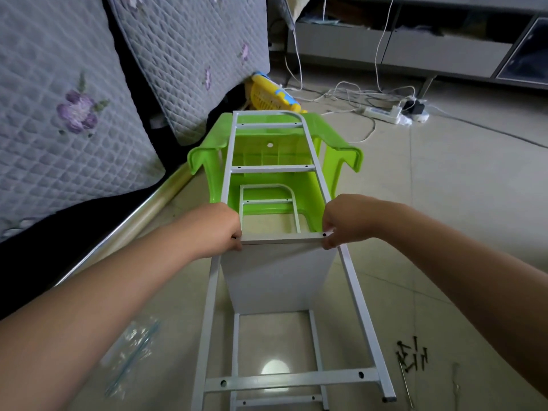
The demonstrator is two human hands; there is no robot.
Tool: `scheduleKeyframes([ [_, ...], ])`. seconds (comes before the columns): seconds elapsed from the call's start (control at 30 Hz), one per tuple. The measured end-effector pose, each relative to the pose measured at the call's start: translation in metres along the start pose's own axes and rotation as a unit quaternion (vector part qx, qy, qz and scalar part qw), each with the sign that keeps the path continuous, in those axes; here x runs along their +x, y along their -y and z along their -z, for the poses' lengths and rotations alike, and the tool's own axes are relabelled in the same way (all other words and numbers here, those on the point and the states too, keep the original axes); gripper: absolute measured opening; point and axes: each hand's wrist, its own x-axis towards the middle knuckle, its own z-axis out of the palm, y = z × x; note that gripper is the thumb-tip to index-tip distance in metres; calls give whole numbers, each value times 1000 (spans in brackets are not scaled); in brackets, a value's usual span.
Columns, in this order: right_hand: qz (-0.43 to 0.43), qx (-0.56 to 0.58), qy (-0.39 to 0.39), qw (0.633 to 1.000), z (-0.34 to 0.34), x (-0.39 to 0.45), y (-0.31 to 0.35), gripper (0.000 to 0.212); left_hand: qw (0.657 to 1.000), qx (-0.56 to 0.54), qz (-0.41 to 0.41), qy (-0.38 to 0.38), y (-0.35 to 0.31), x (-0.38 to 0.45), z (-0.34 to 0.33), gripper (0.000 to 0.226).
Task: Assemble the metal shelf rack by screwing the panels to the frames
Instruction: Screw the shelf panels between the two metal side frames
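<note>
Both hands (218,226) gripping flat white panel (278,274)

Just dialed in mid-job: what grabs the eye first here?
Both hands, left hand and right hand, grip the ends of a white panel standing between the white frames at centre. Behind it lies an overturned green stool; loose black screws lie on the floor at lower right.
</note>
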Motion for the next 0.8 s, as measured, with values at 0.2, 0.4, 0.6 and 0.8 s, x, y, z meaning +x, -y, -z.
scheduleKeyframes([
  [0.2,-8,-3,-16,1000,-7,-6,4,31,1000,2,18,-20,-6,-5,-10,26],
  [0.4,-55,-17,-66,996,-14,-16,8,33,998,-26,56,-4,-9,-2,-14,26],
  [0.6,-130,76,-107,983,-28,-22,-7,58,996,-36,82,14,-12,0,-11,29],
  [0.8,-97,197,-32,975,-37,-10,-9,46,993,-51,104,31,-13,-2,-11,42],
])
